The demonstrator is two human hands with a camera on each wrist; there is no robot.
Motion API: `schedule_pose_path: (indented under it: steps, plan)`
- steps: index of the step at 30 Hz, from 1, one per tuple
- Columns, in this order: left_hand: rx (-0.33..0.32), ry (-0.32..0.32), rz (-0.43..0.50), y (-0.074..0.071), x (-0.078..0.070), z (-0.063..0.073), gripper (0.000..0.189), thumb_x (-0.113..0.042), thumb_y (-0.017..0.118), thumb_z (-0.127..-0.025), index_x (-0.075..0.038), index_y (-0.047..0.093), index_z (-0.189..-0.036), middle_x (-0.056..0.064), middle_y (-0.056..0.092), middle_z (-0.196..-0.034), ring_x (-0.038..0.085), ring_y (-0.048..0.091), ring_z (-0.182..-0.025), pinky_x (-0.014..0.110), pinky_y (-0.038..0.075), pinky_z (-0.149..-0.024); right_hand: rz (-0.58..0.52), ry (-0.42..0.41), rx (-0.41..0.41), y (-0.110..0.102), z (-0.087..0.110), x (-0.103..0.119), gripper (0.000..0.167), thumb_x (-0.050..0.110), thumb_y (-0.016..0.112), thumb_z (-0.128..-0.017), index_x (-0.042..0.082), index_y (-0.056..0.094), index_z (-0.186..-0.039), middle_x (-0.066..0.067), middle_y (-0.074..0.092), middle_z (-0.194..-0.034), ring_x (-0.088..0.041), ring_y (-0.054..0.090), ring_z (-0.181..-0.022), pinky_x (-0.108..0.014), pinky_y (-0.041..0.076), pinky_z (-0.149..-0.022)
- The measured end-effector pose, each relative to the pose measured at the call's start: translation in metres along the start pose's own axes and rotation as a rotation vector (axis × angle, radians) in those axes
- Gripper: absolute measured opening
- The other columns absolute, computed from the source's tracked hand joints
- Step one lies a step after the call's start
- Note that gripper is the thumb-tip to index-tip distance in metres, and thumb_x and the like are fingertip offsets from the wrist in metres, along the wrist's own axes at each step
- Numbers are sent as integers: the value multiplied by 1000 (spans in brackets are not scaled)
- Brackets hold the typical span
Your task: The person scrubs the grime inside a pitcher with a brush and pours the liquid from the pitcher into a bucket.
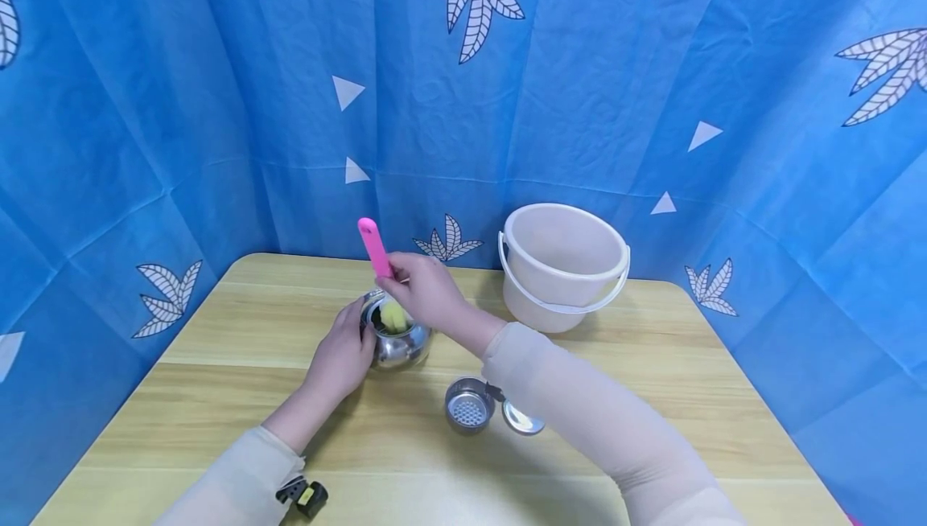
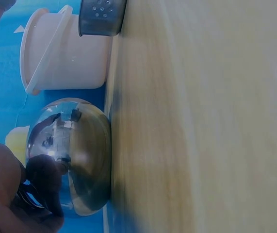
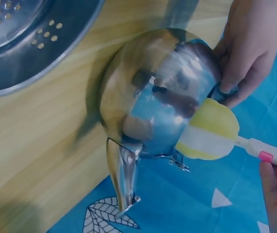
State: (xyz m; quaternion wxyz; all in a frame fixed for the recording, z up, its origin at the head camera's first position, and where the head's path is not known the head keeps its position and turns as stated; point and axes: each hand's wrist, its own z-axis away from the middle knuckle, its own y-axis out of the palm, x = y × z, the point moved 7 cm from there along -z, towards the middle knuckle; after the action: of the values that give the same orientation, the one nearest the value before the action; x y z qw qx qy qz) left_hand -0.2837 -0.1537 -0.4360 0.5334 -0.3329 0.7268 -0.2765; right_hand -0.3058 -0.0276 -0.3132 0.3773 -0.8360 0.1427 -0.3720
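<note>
A shiny steel teapot (image 1: pixel 401 351) stands on the table. My left hand (image 1: pixel 343 355) grips it at its left side near the rim; the right wrist view shows that hand's fingers (image 3: pixel 242 68) curled by the pot's edge. My right hand (image 1: pixel 429 293) holds the pink handle (image 1: pixel 374 246) of a sponge brush, with the handle slanting up. The brush's yellow and white sponge head (image 3: pixel 211 130) is at the teapot's mouth, partly inside in the head view. In the right wrist view, the spout (image 3: pixel 123 174) points away from the left hand.
A perforated steel strainer basket (image 1: pixel 468 407) sits nearer the front, with a round metal lid (image 1: pixel 523 418) beside it, partly under my right sleeve. A white bucket (image 1: pixel 563 269) with its handle down stands at the back right. Blue curtain (image 1: pixel 449 108) surrounds the table (image 1: pixel 405 445).
</note>
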Motion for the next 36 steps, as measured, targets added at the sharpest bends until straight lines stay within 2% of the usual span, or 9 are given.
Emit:
schedule_pose_path:
  steps: [10, 19, 26, 36]
  plan:
    - [0, -14, 6, 1, 2, 0, 57, -22, 40, -106, 7, 27, -153, 29, 36, -152, 47, 48, -130, 59, 45, -103, 10, 37, 43, -2, -9, 0, 7, 17, 68, -96, 11, 70, -99, 4, 72, -86, -6, 64, -76, -18, 50, -63]
    - [-11, -1, 7, 0, 2, -1, 57, -21, 41, -106, 10, 28, -152, 31, 37, -150, 49, 49, -128, 60, 45, -102, 15, 106, 86, 0, -16, -2, 8, 19, 69, -96, 12, 70, -100, 4, 71, -85, -7, 63, -75, -19, 51, -66]
    - [-21, 8, 12, 1, 1, -1, 57, -21, 41, -105, 11, 29, -151, 32, 38, -149, 49, 48, -129, 60, 44, -103, -20, 129, 76, 0, -19, -3, 6, 18, 70, -95, 12, 70, -96, 5, 69, -80, -8, 62, -71, -19, 51, -61]
    - [-19, 3, 7, 0, -1, -1, 56, -21, 41, -106, 10, 29, -151, 32, 37, -149, 49, 47, -130, 60, 44, -104, -59, 188, 47, 0, -18, -9, 9, 17, 69, -96, 10, 71, -102, 3, 69, -81, -9, 62, -68, -20, 52, -57]
